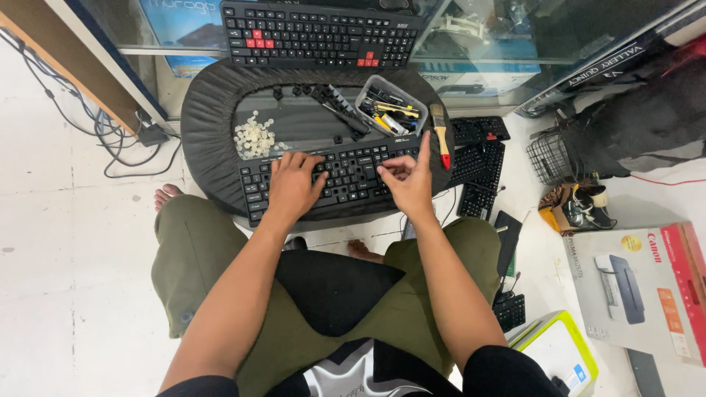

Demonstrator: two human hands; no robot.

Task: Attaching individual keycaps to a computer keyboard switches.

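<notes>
The keyboard (331, 180) lies on a round black stool (202, 125) before the knees. The left hand (293, 185) rests flat on its keys with fingers spread; the right hand (407, 179) curls over them, forefinger raised. It looks light, stiff plastic with keycaps that pop off, best gripped by its end edges.

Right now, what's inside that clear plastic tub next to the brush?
The clear tub holds a jumble of small tools, some with yellow handles, and dark bits. What lies at the bottom is covered by the pile. The brush lies just right of it.
</notes>
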